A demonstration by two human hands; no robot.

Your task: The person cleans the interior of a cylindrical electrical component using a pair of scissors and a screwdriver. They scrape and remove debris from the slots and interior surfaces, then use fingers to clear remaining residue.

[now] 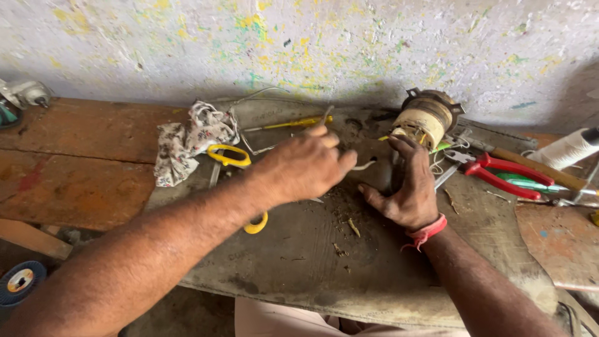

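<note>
The motor coil (426, 118) lies on the worktop (312, 262), close to the painted wall. The right hand (409, 187) rests just in front of the coil, its fingers (405, 146) stretched open and touching the coil's near side. The left hand (306, 163) is to the left of the coil, fingers curled together; I cannot tell what they grip. Red pliers (502, 175) lie right of the coil, yellow scissors (229, 157) and a cloth (187, 140) far left of it.
</note>
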